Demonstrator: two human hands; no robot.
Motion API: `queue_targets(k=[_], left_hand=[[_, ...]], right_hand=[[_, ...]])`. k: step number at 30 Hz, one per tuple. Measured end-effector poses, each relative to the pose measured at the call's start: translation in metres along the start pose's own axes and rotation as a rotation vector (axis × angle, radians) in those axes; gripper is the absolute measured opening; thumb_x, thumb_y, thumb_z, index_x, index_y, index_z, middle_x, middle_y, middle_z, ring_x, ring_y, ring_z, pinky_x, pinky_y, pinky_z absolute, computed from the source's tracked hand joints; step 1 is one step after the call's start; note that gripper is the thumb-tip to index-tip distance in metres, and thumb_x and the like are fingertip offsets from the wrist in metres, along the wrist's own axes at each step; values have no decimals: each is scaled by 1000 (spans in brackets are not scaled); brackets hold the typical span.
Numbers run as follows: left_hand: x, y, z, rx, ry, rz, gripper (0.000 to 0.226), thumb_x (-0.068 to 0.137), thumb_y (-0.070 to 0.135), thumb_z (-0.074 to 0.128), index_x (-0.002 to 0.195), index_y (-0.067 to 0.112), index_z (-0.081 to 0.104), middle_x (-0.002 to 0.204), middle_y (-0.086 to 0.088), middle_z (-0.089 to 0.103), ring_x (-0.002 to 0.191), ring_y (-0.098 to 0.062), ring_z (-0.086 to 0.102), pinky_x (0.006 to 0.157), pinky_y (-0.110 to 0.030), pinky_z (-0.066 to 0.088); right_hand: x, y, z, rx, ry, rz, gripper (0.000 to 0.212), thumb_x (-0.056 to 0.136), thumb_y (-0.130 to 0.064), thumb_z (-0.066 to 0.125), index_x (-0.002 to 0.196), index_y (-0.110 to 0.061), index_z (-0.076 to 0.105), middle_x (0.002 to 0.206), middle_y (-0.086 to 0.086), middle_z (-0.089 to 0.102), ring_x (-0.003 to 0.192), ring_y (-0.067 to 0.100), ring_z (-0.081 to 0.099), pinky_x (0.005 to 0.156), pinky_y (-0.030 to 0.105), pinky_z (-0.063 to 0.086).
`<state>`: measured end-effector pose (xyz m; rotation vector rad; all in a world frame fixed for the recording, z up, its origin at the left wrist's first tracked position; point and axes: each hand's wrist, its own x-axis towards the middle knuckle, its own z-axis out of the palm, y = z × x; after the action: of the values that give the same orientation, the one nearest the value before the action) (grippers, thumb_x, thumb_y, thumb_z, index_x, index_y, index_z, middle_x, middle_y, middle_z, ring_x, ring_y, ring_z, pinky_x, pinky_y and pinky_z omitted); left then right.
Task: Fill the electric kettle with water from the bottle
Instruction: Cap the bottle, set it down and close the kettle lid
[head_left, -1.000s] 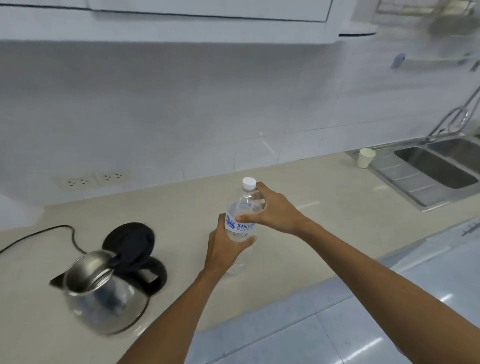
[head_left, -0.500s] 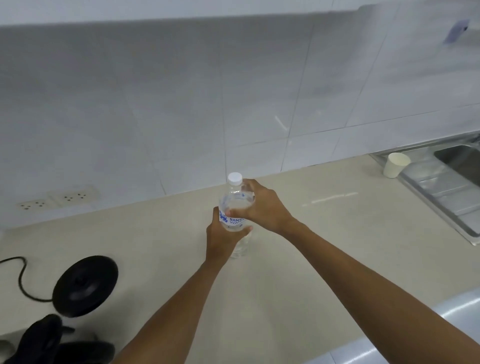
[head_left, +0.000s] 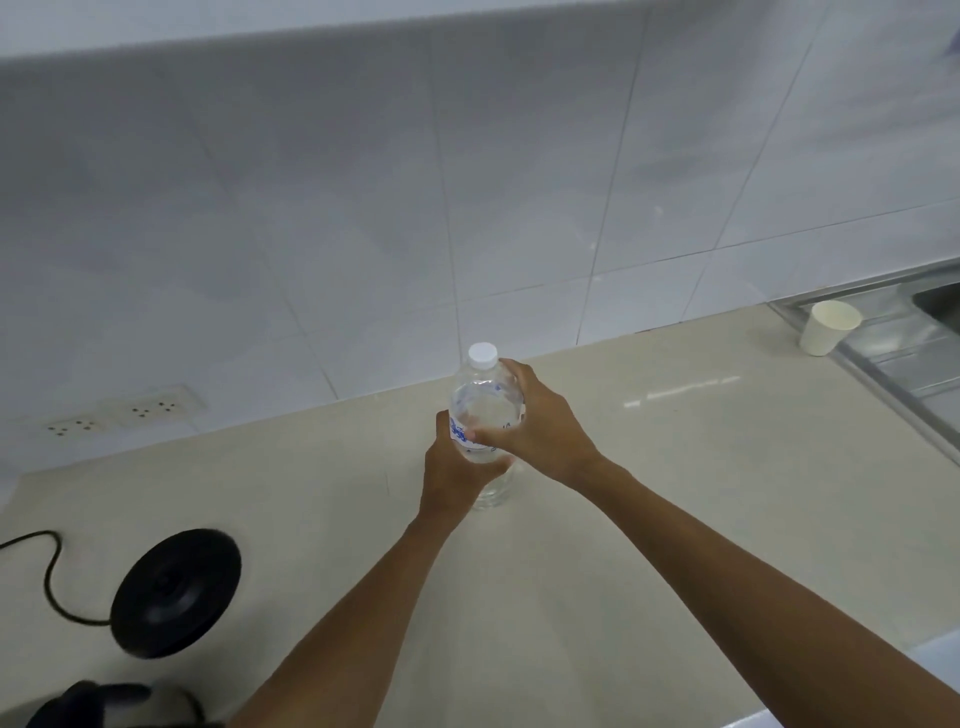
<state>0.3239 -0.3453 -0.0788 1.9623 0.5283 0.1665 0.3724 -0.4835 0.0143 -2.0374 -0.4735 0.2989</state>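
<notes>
A clear plastic water bottle (head_left: 485, 405) with a white cap and blue-printed label stands upright on the beige counter. My left hand (head_left: 454, 475) wraps its lower body from the near side. My right hand (head_left: 540, 421) grips its upper body from the right, fingers around the shoulder below the cap. The cap is on. Only a sliver of the steel kettle (head_left: 119, 706), with its black lid and handle, shows at the bottom left edge. Its round black base (head_left: 174, 592) lies on the counter left of the bottle, with a cord running left.
A white paper cup (head_left: 828, 327) stands on the steel sink drainboard (head_left: 914, 353) at the right. Wall sockets (head_left: 122, 413) sit low on the tiled wall at left. The counter's front edge (head_left: 883, 670) runs along the bottom right.
The view has tilted up and right, so the kettle has slid almost out of frame at bottom left. Both hands remain on the bottle, which stays upright on the counter.
</notes>
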Motion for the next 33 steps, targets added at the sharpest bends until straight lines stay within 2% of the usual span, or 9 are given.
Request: queue_targets(k=[3, 6, 8, 11, 15, 20, 26, 33], left_hand=[[-1, -4, -8, 111, -58, 1, 72, 68, 36, 97, 123, 30, 52, 108, 13, 72, 99, -12, 71, 75, -18, 52], [-7, -4, -23, 256, -125, 34, 77, 68, 54, 89, 130, 30, 51, 119, 12, 70, 111, -17, 69, 94, -39, 57], [-14, 2, -34, 440, -143, 82, 74, 80, 60, 79, 138, 25, 50, 131, 6, 66, 123, -22, 63, 108, -48, 48], [-26, 13, -50, 691, -128, 173, 76, 94, 68, 59, 153, 23, 42, 156, 4, 51, 149, -19, 42, 125, -56, 24], [-43, 22, -75, 923, -156, 245, 90, 94, 82, 37, 164, 26, 28, 173, 1, 30, 161, -19, 20, 127, -57, 12], [-76, 42, -108, 1068, -189, 259, 101, 90, 91, 22, 170, 28, 16, 179, -2, 9, 165, -24, 3, 129, -59, 3], [-130, 70, -160, 1068, -133, 333, 102, 89, 92, 15, 170, 30, 16, 180, -3, 7, 166, -24, -1, 129, -61, -2], [-187, 72, -242, 1061, -64, 354, 105, 87, 95, 15, 170, 31, 15, 179, -4, 7, 166, -26, -1, 129, -63, -2]], right_hand=[[-2, 1, 2, -94, -5, -9, 89, 66, -52, 89, 140, -31, 44, 125, -16, 61, 112, 9, 61, 92, 28, 54], [-5, 2, 2, -253, -14, 12, 87, 64, -63, 82, 134, -30, 43, 123, -10, 60, 109, 17, 61, 90, 40, 54], [-10, 3, 0, -373, -31, 33, 86, 68, -65, 78, 136, -27, 41, 125, -3, 60, 111, 23, 61, 90, 44, 53], [-22, 4, -4, -544, -50, 59, 93, 72, -73, 70, 145, -26, 37, 134, 3, 59, 119, 30, 58, 96, 49, 49], [-44, -1, -9, -738, -87, 69, 97, 77, -77, 60, 154, -29, 26, 150, 5, 50, 136, 35, 47, 109, 57, 37], [-83, -22, -7, -899, -136, 97, 106, 81, -81, 51, 162, -27, 8, 166, 4, 27, 150, 38, 26, 118, 62, 19], [-138, -72, 8, -979, -124, 75, 112, 76, -91, 38, 162, -29, 3, 168, 4, 21, 153, 37, 18, 121, 59, 14], [-182, -144, 50, -981, -124, -13, 118, 72, -95, 38, 162, -29, 1, 170, 4, 16, 156, 36, 13, 123, 58, 11]])
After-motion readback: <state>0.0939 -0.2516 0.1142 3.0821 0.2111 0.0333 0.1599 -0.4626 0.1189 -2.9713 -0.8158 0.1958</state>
